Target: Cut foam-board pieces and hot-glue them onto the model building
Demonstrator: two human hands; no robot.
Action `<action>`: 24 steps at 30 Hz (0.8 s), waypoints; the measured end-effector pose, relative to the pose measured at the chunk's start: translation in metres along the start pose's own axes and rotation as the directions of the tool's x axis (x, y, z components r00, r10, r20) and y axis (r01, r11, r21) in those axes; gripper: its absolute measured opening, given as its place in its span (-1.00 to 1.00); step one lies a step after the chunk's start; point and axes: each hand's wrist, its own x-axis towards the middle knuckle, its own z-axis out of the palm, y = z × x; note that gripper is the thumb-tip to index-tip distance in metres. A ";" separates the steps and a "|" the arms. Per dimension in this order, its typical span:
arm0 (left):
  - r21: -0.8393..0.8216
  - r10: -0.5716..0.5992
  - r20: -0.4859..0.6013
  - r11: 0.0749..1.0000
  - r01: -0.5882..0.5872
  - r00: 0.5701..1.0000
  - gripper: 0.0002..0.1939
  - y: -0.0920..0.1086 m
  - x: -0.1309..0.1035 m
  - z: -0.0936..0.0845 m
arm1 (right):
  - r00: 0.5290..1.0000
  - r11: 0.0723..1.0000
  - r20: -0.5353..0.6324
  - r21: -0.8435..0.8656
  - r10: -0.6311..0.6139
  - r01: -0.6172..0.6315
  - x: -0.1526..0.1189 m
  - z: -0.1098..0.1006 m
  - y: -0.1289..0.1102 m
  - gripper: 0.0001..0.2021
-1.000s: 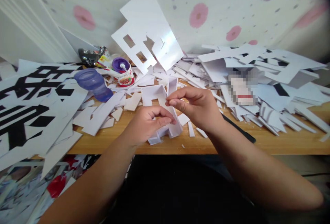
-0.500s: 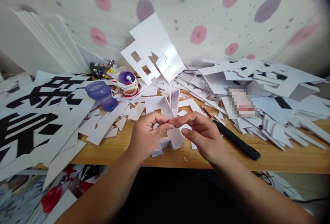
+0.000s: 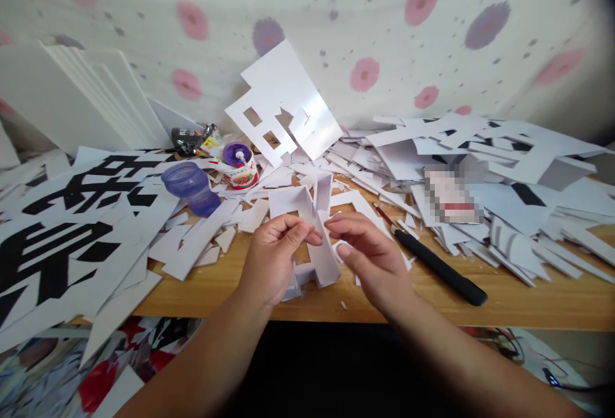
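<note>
My left hand (image 3: 275, 256) is closed, thumb pressed against the bent index finger; whatever sits in that pinch, if anything, is too small to make out. Across from it, my right hand (image 3: 373, 258) is held with curved fingers and the thumb apart, holding nothing that I can see. Behind and between both hands stands a white foam-board shape with raised walls (image 3: 325, 265), partly covered by the fingers. Whether either hand touches it I cannot tell. To the right of my right hand lies a long tool with a black handle (image 3: 442, 267).
White offcuts (image 3: 192, 245) litter the wooden table (image 3: 519, 302). A purple cup (image 3: 192, 190) and a white-red tub (image 3: 244, 174) stand left of centre. Sheets with black characters (image 3: 62, 238) cover the left side. A cut-out board (image 3: 283, 100) leans behind; cut sheets pile up right.
My hands have drawn slightly apart; their fingertips met before and now show a gap. The whole view has shifted a little, with the table sitting lower.
</note>
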 end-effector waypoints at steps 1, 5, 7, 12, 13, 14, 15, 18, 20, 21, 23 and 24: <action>-0.023 -0.033 0.006 0.999 0.033 0.999 -0.85 0.001 -0.002 0.005 | 0.998 0.991 0.025 -0.119 -0.059 0.061 -0.001 0.000 0.000 -0.69; -0.048 -0.098 0.033 0.994 0.099 0.995 -0.87 0.004 -0.013 0.020 | 0.977 0.921 0.032 -0.330 -0.209 0.208 -0.004 0.002 -0.002 -0.54; -0.069 -0.110 0.058 0.991 0.114 0.992 -0.83 0.003 -0.017 0.025 | 0.970 0.907 -0.001 -0.355 -0.244 0.227 -0.006 0.000 -0.003 -0.59; -0.070 -0.155 0.110 0.984 0.163 0.982 -0.71 0.000 -0.024 0.036 | 0.961 0.892 -0.055 -0.390 -0.270 0.228 -0.013 -0.013 -0.003 -0.76; -0.067 -0.162 0.128 0.983 0.171 0.979 -0.71 -0.002 -0.025 0.038 | 0.960 0.886 -0.055 -0.404 -0.273 0.229 -0.014 -0.017 -0.004 -0.78; -0.066 -0.172 0.153 0.981 0.183 0.973 -0.72 -0.003 -0.026 0.040 | 0.960 0.880 -0.053 -0.417 -0.275 0.229 -0.014 -0.020 -0.004 -0.81; -0.064 -0.182 0.184 0.978 0.197 0.966 -0.71 -0.005 -0.026 0.041 | 0.961 0.876 -0.053 -0.426 -0.273 0.225 -0.015 -0.023 -0.004 -0.85; -0.054 -0.214 0.285 0.970 0.238 0.934 -0.65 -0.009 -0.025 0.044 | 0.977 0.903 -0.077 -0.403 -0.200 0.153 -0.013 -0.034 -0.004 -0.91; -0.081 -0.229 0.351 0.959 0.273 0.908 -0.63 -0.011 -0.023 0.046 | 0.984 0.940 -0.135 -0.334 -0.118 0.067 -0.010 -0.042 -0.002 -0.82; -0.114 -0.234 0.379 0.948 0.296 0.895 -0.64 -0.011 -0.022 0.046 | 0.981 0.959 -0.181 -0.284 -0.072 0.018 -0.009 -0.047 0.000 -0.78; -0.198 -0.234 0.421 0.919 0.341 0.876 -0.64 -0.010 -0.019 0.047 | 0.956 0.986 -0.294 -0.156 0.011 -0.060 -0.007 -0.055 0.003 -0.73; -0.242 -0.228 0.434 0.903 0.356 0.872 -0.63 -0.010 -0.018 0.047 | 0.937 0.993 -0.348 -0.086 0.045 -0.079 -0.006 -0.058 0.005 -0.71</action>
